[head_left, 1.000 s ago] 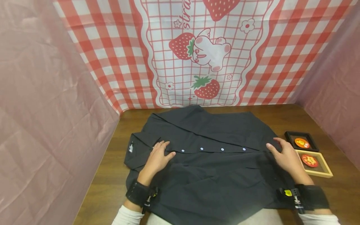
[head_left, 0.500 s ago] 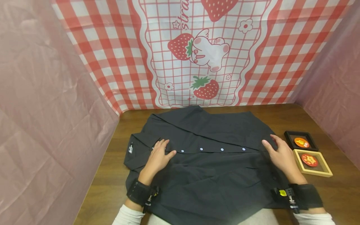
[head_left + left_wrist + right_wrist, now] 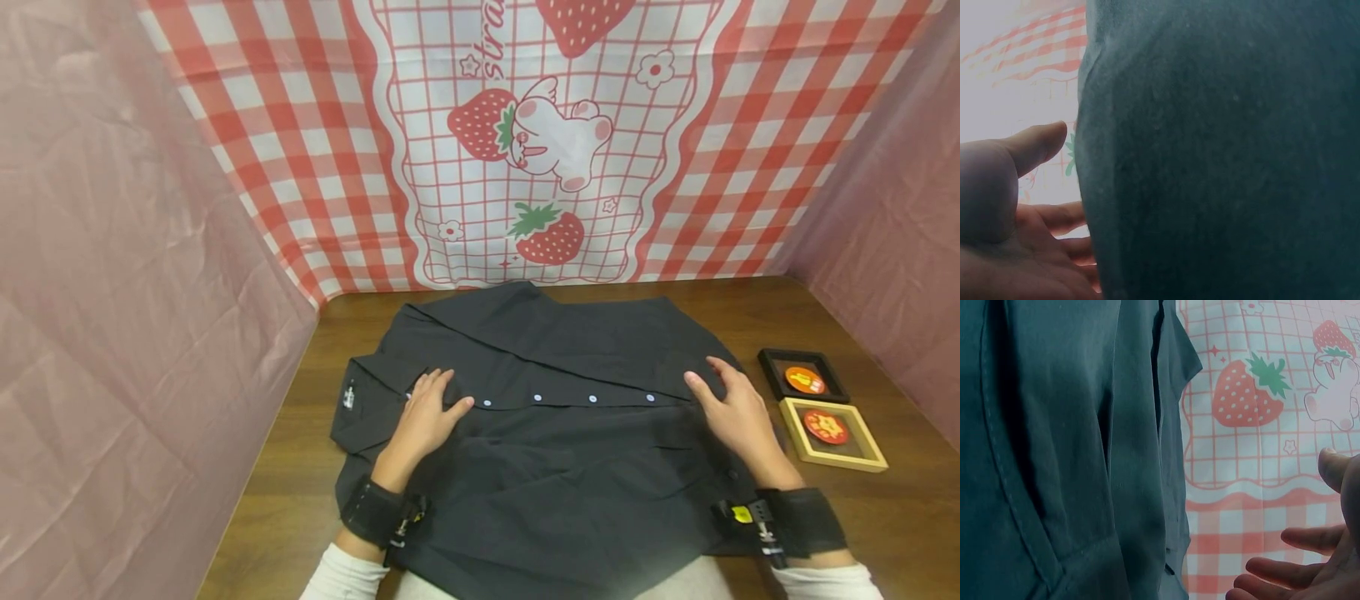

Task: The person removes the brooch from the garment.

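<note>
A dark grey button-up shirt (image 3: 570, 467) lies spread on the table, its collar toward the left and a row of several pale buttons running across its middle. My left hand (image 3: 426, 417) is over the shirt near the collar, fingers extended and thumb apart. Over the hem end at the right is my right hand (image 3: 738, 417), its fingers spread and slightly bent, with nothing between them. The left wrist view shows the left hand (image 3: 1029, 212) beside dark cloth that fills most of that view. In the right wrist view, the right hand (image 3: 1316, 556) appears apart from the shirt's folds (image 3: 1085, 456).
At the right of the wooden table (image 3: 285, 450) sit a black square frame (image 3: 836, 387) and a light wood frame (image 3: 862, 442), each with a round red or orange piece inside. A red checked strawberry cloth (image 3: 480, 192) hangs behind. Pink cloth (image 3: 150, 333) walls both sides.
My right hand has moved left over the shirt, away from the two frames. My left hand has barely moved, and the shirt lies as before.
</note>
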A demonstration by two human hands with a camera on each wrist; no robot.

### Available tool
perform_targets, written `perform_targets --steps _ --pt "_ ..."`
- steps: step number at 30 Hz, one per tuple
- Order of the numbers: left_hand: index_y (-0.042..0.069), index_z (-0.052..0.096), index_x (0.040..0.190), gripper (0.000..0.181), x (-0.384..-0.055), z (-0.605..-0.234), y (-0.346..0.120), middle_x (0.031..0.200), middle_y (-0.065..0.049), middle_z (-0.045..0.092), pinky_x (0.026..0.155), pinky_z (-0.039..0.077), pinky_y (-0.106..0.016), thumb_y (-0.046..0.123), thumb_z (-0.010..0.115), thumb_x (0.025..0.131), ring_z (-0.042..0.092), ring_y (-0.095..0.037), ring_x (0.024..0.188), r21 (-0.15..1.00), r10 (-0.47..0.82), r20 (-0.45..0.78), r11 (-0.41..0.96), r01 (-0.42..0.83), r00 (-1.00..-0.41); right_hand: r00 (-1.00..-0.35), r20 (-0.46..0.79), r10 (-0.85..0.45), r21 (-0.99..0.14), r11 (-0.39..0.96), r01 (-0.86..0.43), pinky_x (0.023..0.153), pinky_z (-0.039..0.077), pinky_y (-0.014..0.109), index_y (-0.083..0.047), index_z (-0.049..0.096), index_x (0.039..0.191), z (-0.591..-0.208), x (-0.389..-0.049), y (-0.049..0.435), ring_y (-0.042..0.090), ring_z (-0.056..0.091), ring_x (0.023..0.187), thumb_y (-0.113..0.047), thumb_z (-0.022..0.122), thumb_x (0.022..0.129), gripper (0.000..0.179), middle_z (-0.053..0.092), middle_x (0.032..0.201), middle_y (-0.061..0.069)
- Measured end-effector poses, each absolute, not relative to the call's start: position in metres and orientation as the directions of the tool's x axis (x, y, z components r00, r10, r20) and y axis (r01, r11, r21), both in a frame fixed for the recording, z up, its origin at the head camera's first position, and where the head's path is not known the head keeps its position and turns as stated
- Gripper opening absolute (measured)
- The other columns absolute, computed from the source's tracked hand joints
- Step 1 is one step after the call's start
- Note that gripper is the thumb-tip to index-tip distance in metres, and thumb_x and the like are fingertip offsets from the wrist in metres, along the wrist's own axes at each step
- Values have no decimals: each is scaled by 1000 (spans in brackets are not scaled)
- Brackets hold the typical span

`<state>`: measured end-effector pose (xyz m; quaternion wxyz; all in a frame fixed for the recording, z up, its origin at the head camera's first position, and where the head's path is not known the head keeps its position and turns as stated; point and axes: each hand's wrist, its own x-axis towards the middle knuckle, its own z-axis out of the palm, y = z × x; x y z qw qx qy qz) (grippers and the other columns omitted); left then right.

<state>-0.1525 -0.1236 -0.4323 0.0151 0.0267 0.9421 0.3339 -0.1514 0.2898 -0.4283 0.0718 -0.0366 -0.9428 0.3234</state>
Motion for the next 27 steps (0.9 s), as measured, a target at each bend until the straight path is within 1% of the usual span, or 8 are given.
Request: perform_targets --steps 4,9,12,19,23,27 --pt "0 46 143 62 -152 -432 -123 153 -22 38 114 24 -63 36 61 94 26 -42 146 628 54 -19 778 30 -998 -986 75 149 -617 784 72 100 30 71 11 32 144 -428 -151 285 58 35 127 -45 42 102 70 36 140 41" --pt "3 45 143 61 -151 -433 -123 152 -22 38 114 24 -63 37 60 95 27 -43 145 641 61 2 766 48 -998 -985 58 163 -615 783 94 101 29 71 11 32 144 -427 -149 281 58 34 128 -46 40 102 71 36 140 41" --pt "4 45 144 61 -151 -433 -123 152 -22 38 114 24 -63 37 60 95 27 -43 145 645 66 8 762 55 -998 -986 60 158 -614 785 88 101 29 71 10 32 144 -428 -148 279 58 35 127 -47 40 102 71 36 140 41" --pt "0 45 143 63 -152 -432 -122 152 -23 38 114 25 -63 40 58 96 27 -43 145 630 69 7 774 58 -998 -991 80 110 -594 804 41 102 27 72 10 31 145 -428 -147 270 59 31 129 -47 43 101 73 33 142 42" --pt "1 45 143 62 -152 -433 -123 151 -24 39 113 26 -64 39 59 95 28 -45 144 634 82 30 769 83 -996 -992 100 77 -585 811 4 102 26 73 9 30 145 -428 -147 265 59 30 130 -47 45 101 73 32 144 41" --pt "1 45 143 63 -151 -433 -122 152 -24 39 113 25 -64 39 59 95 27 -45 144 639 101 45 762 106 -994 -995 88 42 -589 808 -18 104 24 73 8 27 147 -428 -148 263 59 28 133 -49 46 100 76 29 147 40"
